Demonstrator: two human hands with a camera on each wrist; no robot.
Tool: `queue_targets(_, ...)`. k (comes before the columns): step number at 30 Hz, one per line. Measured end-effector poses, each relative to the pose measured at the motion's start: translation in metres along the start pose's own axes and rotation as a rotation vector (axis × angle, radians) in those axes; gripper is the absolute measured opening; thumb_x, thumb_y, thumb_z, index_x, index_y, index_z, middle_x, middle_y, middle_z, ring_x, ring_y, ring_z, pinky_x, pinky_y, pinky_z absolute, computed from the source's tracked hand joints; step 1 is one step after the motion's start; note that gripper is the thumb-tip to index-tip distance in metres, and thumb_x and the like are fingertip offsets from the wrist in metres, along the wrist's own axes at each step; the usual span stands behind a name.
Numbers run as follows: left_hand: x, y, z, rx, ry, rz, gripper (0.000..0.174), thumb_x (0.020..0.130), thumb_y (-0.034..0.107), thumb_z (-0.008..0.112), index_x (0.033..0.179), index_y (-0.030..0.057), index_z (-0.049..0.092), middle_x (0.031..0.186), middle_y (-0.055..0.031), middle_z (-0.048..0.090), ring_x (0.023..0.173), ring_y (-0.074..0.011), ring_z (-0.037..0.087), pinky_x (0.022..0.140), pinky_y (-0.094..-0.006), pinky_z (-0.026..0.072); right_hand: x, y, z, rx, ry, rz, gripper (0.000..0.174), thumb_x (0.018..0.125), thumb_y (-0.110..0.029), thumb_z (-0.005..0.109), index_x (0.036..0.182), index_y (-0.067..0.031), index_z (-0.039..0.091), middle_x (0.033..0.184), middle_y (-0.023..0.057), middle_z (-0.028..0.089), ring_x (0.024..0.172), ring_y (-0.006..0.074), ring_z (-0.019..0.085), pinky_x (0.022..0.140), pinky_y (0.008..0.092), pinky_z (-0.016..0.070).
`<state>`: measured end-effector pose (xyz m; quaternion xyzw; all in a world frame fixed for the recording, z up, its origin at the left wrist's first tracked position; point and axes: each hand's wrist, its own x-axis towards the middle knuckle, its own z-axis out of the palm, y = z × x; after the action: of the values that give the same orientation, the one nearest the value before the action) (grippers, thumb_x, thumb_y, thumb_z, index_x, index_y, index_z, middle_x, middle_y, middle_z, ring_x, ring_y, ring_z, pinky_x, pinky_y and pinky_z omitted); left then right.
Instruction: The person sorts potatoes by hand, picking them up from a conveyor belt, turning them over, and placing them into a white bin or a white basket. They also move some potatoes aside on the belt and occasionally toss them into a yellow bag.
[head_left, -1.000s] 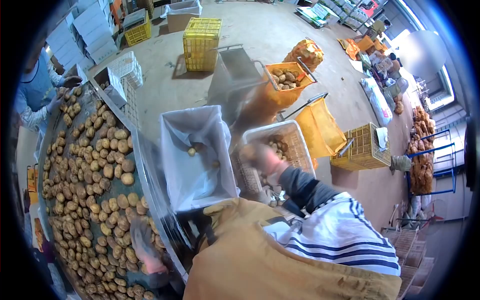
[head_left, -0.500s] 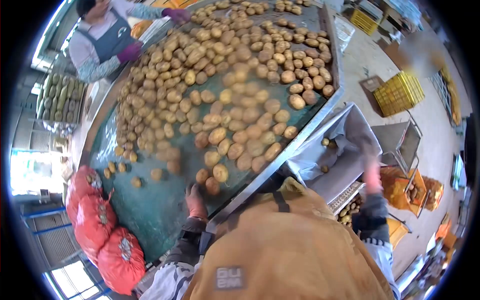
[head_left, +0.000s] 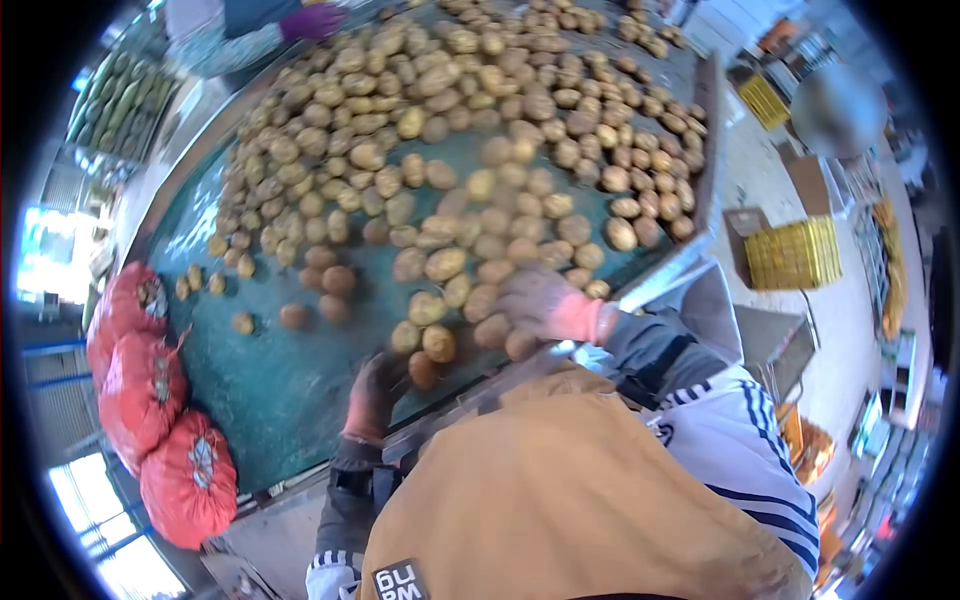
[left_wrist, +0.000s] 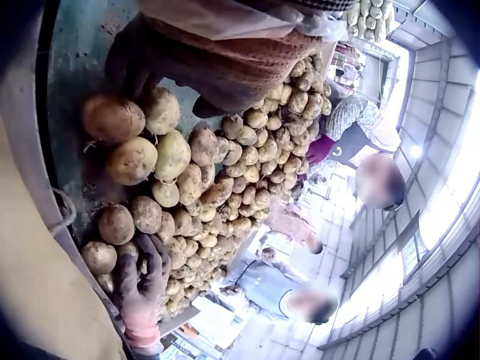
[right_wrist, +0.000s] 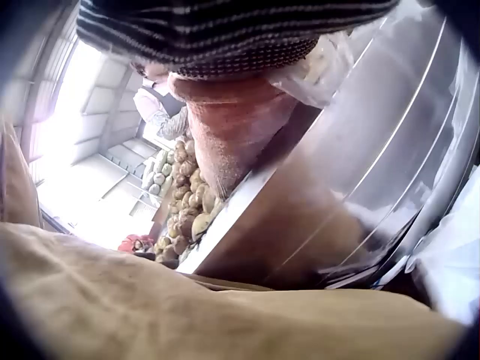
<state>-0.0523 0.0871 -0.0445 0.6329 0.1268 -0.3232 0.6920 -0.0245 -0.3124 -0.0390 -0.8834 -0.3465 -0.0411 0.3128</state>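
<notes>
Many soil-marked potatoes (head_left: 438, 345) lie on a green-topped table (head_left: 270, 390). My left hand (head_left: 375, 395), in a dark-palmed glove with a pink cuff, is low over the near side beside a few of them. In the left wrist view its fingers point down right next to two large potatoes (left_wrist: 112, 120). My right hand (head_left: 548, 303), gloved alike, rests on potatoes by the table's right edge; its fingers (left_wrist: 154, 262) lie spread over them in the left wrist view. In the right wrist view the metal rim (right_wrist: 247, 202) hides those fingers.
Red net sacks (head_left: 185, 480) stand along the table's left end. Across the table is a person with a purple glove (head_left: 315, 20). A lined box (head_left: 712, 310) sits beyond the right rim, with a yellow crate (head_left: 795, 252) on the floor farther off.
My right hand has come from the white basket, past the lined box, onto the potatoes. The head view has swung left to the table. My left hand stays near the table's near edge.
</notes>
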Motion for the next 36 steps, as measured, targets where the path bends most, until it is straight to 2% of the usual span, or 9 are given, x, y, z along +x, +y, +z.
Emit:
queue_targets(8, 0.048, 0.077, 0.079, -0.104, 0.111, -0.27, 0.034, 0.098, 0.019, 0.056, 0.131, 0.0128, 0.053, 0.118, -0.0028, 0.062, 0.11, -0.0174, 0.063, 0.084, -0.0385, 0.055, 0.001, 0.086, -0.088, -0.62, -0.502, 0.464, 0.015, 0.086, -0.026, 0.059, 0.092, -0.014, 0.067, 0.102, 0.0098, 0.059, 0.104, 0.0323, 0.052, 0.105, 0.0495, 0.033)
queue_targets(10, 0.062, 0.068, 0.085, -0.103, 0.105, -0.247, 0.027, 0.097, 0.02, 0.058, 0.123, 0.0127, 0.059, 0.116, -0.002, 0.061, 0.108, -0.017, 0.063, 0.083, -0.0385, 0.0543, -0.041, 0.16, -0.096, -0.63, -0.051, 0.133, 0.014, 0.083, -0.028, 0.063, 0.088, -0.0168, 0.07, 0.098, 0.006, 0.06, 0.1, 0.0299, 0.056, 0.089, 0.0497, 0.0421)
queue_targets(14, 0.091, 0.074, 0.119, -0.044, 0.151, -0.299, 0.025, 0.097, 0.019, 0.06, 0.12, 0.0112, 0.061, 0.113, -0.0024, 0.061, 0.109, -0.0155, 0.059, 0.082, -0.0351, 0.0523, -0.037, 0.212, -0.12, -0.609, 0.036, 0.599, 0.021, 0.083, -0.027, 0.065, 0.092, -0.0096, 0.07, 0.1, 0.0141, 0.061, 0.098, 0.0382, 0.054, 0.084, 0.051, 0.0434)
queue_targets(16, 0.107, 0.076, 0.147, 0.038, 0.055, -0.03, 0.037, 0.095, 0.013, 0.057, 0.131, 0.0033, 0.053, 0.12, -0.0054, 0.061, 0.11, -0.0166, 0.058, 0.091, -0.0296, 0.0489, -0.009, 0.211, -0.119, -0.636, 0.188, 0.594, 0.022, 0.083, -0.027, 0.066, 0.093, -0.0083, 0.07, 0.101, 0.0151, 0.061, 0.098, 0.0392, 0.054, 0.083, 0.0505, 0.0441)
queue_targets(18, 0.103, 0.136, 0.176, -0.095, -0.125, -0.264, 0.045, 0.097, 0.013, 0.057, 0.14, 0.0023, 0.048, 0.123, -0.005, 0.061, 0.11, -0.0146, 0.057, 0.095, -0.0286, 0.0474, 0.05, 0.186, -0.12, -0.597, 0.329, 0.466, 0.022, 0.083, -0.026, 0.066, 0.095, -0.0075, 0.07, 0.102, 0.0159, 0.061, 0.099, 0.0398, 0.055, 0.084, 0.0497, 0.0446)
queue_targets(22, 0.141, 0.141, 0.195, 0.257, -0.618, 0.071, 0.035, 0.098, 0.021, 0.05, 0.13, 0.0059, 0.056, 0.114, -0.013, 0.064, 0.105, -0.0246, 0.066, 0.089, -0.0348, 0.053, 0.16, 0.163, -0.102, -0.241, 0.052, 0.17, 0.017, 0.085, -0.018, 0.065, 0.099, -0.0081, 0.066, 0.117, 0.0136, 0.062, 0.109, 0.0357, 0.056, 0.093, 0.0461, 0.0434)
queue_targets(25, 0.168, 0.174, 0.182, 0.776, -0.506, 0.427, 0.033, 0.093, 0.019, 0.06, 0.121, 0.0025, 0.063, 0.112, -0.0163, 0.065, 0.103, -0.0334, 0.063, 0.086, -0.0398, 0.0531, 0.215, 0.173, -0.072, -0.323, 0.002, -0.034, 0.025, 0.082, -0.02, 0.063, 0.104, -0.0087, 0.062, 0.121, 0.0138, 0.056, 0.118, 0.0359, 0.05, 0.103, 0.0481, 0.0385)
queue_targets(30, 0.242, 0.234, 0.095, 1.21, 0.509, 1.016, 0.037, 0.085, 0.022, 0.065, 0.118, 0.0039, 0.065, 0.119, -0.0167, 0.063, 0.113, -0.0387, 0.055, 0.098, -0.0468, 0.044, 0.26, 0.208, -0.042, -0.558, 0.028, -0.261, 0.032, 0.08, -0.023, 0.062, 0.109, -0.0098, 0.058, 0.127, 0.0137, 0.055, 0.132, 0.0326, 0.045, 0.112, 0.0547, 0.0315)
queue_targets(36, 0.258, 0.199, 0.052, 0.976, 0.384, 0.852, 0.045, 0.085, 0.025, 0.066, 0.124, 0.0044, 0.062, 0.123, -0.0204, 0.061, 0.11, -0.0369, 0.058, 0.095, -0.0459, 0.0457, 0.261, 0.267, -0.091, -0.841, -0.199, 0.149, 0.046, 0.083, -0.028, 0.065, 0.127, -0.0206, 0.054, 0.138, 0.0103, 0.052, 0.137, 0.03, 0.043, 0.115, 0.058, 0.027)
